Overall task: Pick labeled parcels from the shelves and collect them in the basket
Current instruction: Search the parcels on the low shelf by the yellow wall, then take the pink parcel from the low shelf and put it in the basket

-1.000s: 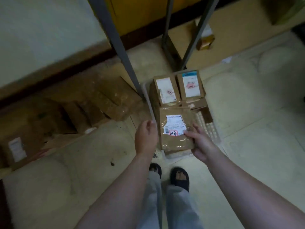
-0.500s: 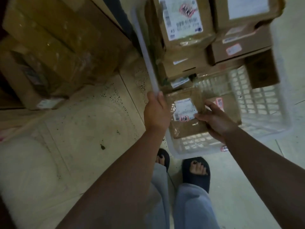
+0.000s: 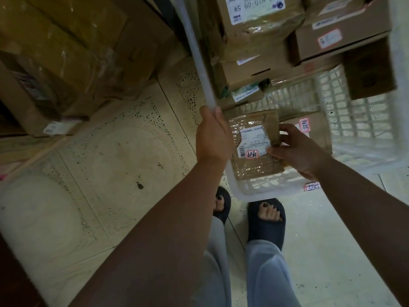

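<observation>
Brown cartons [image 3: 66, 52] stacked on the tiled floor at far left. Left hand [image 3: 212, 138] clenched around the white basket [image 3: 365, 129] rim. Flat taped parcel [image 3: 254, 142] with a white label low inside the basket's near corner, pinched at its right edge by the right hand [image 3: 296, 149]. More labeled boxes [image 3: 254, 25] piled at the basket's far end.

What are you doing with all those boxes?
A person is putting parcels into a white plastic basket on the floor. The left hand grips the basket's rim, while the right hand holds a flat taped parcel with a label just inside its near end. More brown boxes are stacked at the far end.
</observation>
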### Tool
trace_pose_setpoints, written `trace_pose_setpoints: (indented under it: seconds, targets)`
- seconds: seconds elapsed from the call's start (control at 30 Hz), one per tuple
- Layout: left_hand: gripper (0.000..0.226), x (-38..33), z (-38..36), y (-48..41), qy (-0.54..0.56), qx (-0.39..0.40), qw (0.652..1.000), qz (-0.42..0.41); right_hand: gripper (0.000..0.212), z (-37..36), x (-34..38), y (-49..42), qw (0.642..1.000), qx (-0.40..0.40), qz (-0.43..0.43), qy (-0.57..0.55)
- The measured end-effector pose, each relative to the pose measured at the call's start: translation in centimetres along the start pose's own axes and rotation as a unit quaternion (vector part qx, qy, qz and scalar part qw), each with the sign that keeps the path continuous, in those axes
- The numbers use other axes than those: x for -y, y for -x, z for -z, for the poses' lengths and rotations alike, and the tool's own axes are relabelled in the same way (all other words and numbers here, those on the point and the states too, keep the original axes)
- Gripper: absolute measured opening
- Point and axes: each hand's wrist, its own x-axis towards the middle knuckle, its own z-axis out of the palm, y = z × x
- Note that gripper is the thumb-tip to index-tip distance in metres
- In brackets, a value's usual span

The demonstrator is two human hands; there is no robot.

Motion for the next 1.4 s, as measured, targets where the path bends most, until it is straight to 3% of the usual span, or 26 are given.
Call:
trace_pose_setpoints:
  seconds: [0.13,0.33,0.47,0.53,0.63,0.83,0.97,1.2,1.4]
  targets:
    - [0.025,-0.1,0.0,-0.2,-0.008,-0.001,1.0,0.001,0.059,-0.9,0.5,-0.3,0.988,-0.051,0.019,0.148]
    - [0.03,-0.9,1.2,-0.3,-0.003,0.066,0.997,0.029,0.064,-2.1,1.9,0.8,0.968,-0.08,0.007,0.236]
    - [0.032,-1.9,3.6,0.2,-0.075,0.101,0.991,0.039,0.049,-3.5,3.8,4.2,0.936,-0.165,0.068,0.305]
    - [0.032,-2.9,5.7,0.7,-0.156,0.072,0.985,0.006,0.039,-4.2,5.8,6.6,0.91,-0.215,0.124,0.333]
    - [0.031,-5.3,9.8,1.9,-0.231,0.044,0.971,-0.043,0.045,-5.1,9.5,9.9,0.879,-0.239,0.162,0.379]
    - [0.027,-8.6,18.8,6.2,-0.237,-0.019,0.968,-0.086,0.045,-7.5,17.6,18.0,0.836,-0.229,0.259,0.426]
    - [0.031,-8.6,26.1,10.3,-0.207,-0.072,0.975,-0.039,0.044,-9.8,21.8,24.6,0.781,-0.216,0.344,0.475]
    - [0.033,-6.5,40.6,20.8,-0.112,-0.191,0.974,0.058,0.049,-16.4,26.9,38.2,0.751,-0.159,0.412,0.491]
    - [0.034,-2.7,53.5,29.2,-0.084,-0.274,0.946,0.151,0.049,-26.1,28.7,48.1,0.729,-0.112,0.442,0.51]
